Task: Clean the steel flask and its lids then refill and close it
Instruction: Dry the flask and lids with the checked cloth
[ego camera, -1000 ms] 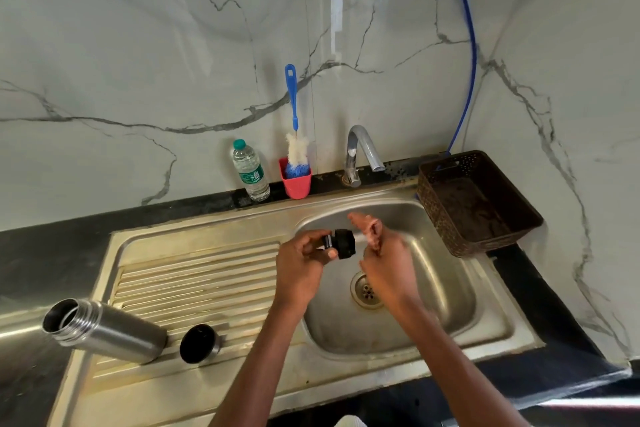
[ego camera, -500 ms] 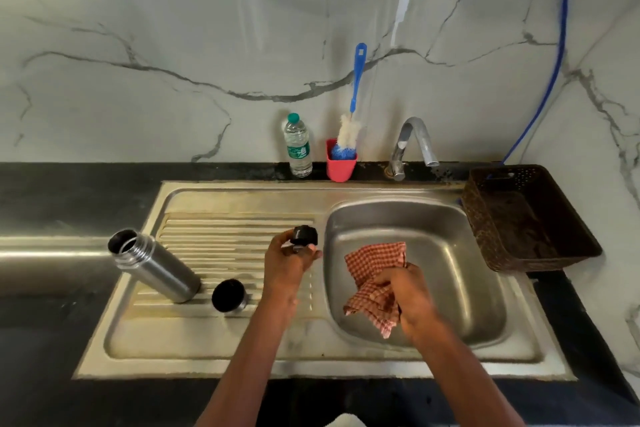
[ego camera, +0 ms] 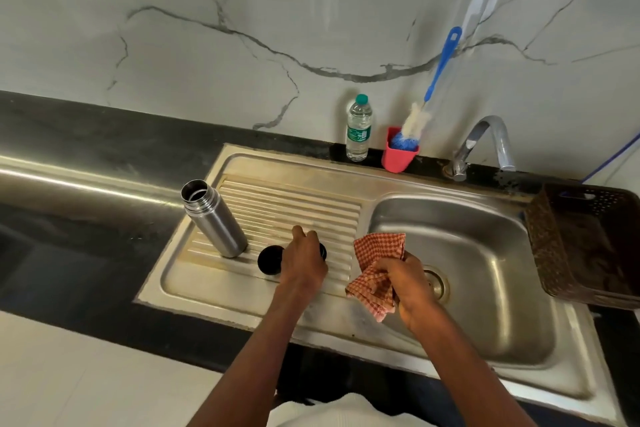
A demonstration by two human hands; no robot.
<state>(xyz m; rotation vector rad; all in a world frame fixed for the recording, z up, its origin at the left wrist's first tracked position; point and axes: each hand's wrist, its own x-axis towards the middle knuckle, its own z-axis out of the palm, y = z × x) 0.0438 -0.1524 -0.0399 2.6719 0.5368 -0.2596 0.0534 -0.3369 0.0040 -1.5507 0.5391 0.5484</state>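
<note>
The steel flask [ego camera: 215, 218] stands open, without a lid, at the left of the ribbed drainboard [ego camera: 294, 204]. Just right of its base sits a black cup lid [ego camera: 269, 260]. My left hand [ego camera: 303, 258] is down on the drainboard beside that lid, its fingers closed over a small black inner lid [ego camera: 322, 251], of which only an edge shows. My right hand [ego camera: 408, 282] grips a bunched red checked cloth [ego camera: 379, 256] over the left rim of the sink basin [ego camera: 450, 208].
A plastic water bottle [ego camera: 359, 130] and a pink cup [ego camera: 398, 156] holding a blue-handled bottle brush [ego camera: 443, 59] stand by the marble wall. The tap [ego camera: 485, 139] is behind the basin. A brown basket [ego camera: 588, 246] sits at the right. Dark counter lies to the left.
My left hand carried the small black lid from the basin down onto the drainboard beside the cup lid. My right hand picked up the checked cloth. The view has shifted left.
</note>
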